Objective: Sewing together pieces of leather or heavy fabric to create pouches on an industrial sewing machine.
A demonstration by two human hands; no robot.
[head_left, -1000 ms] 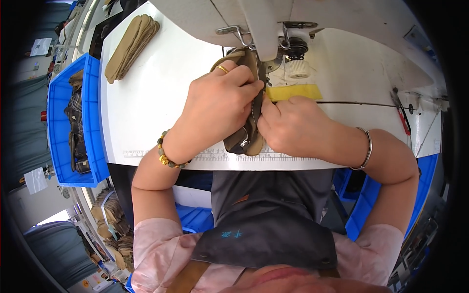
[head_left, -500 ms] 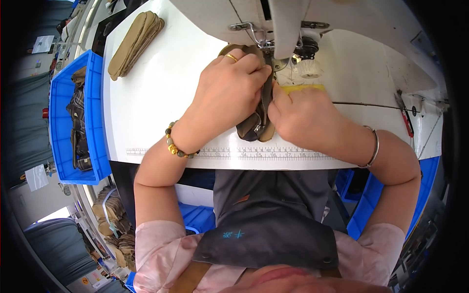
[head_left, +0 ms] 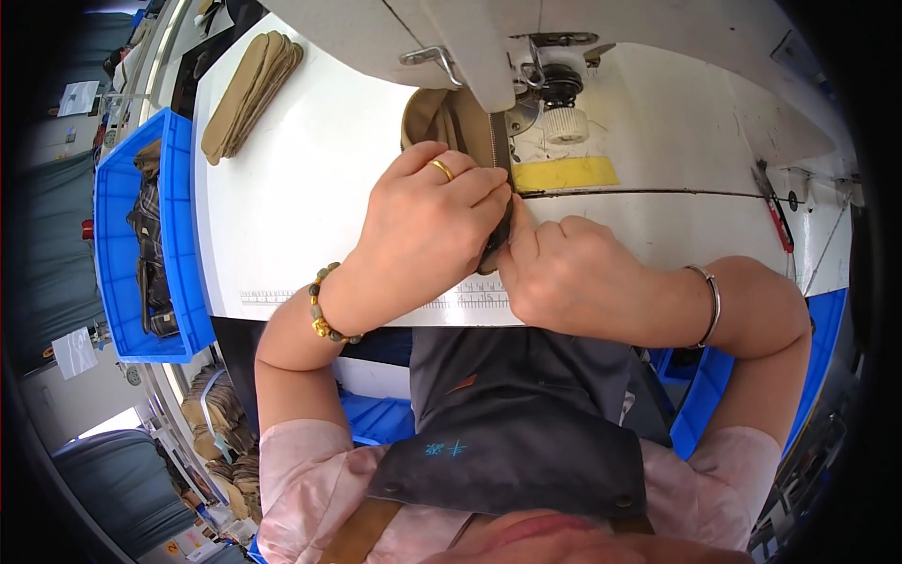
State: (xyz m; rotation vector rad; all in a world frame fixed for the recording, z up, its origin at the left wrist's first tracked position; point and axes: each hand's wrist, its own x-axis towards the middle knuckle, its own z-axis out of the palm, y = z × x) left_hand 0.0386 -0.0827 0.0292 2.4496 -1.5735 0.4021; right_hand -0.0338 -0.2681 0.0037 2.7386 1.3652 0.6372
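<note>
A brown fabric piece (head_left: 423, 117) with a zipper (head_left: 498, 141) along its right edge lies on the white table, its far end by the needle area of the sewing machine (head_left: 479, 56). Across its near part lies my left hand (head_left: 427, 216), fingers bent and closed on the fabric beside the zipper. My right hand (head_left: 573, 273) is curled, with thumb and forefinger pinching the near right edge of the same piece. Both hands meet there, and their fingers hide the contact and most of the piece's near end.
A stack of tan fabric pieces (head_left: 249, 94) lies at the far left. Beyond the table's left edge stands a blue bin (head_left: 193, 235) with dark fabric items. A yellow strip (head_left: 568, 173) is right of the needle area. Red-handled thread snips (head_left: 780, 226) lie at the right.
Both hands have come nearer to me along the piece. More of its far part now shows, spread open by the machine. The yellow strip, partly covered before, is uncovered.
</note>
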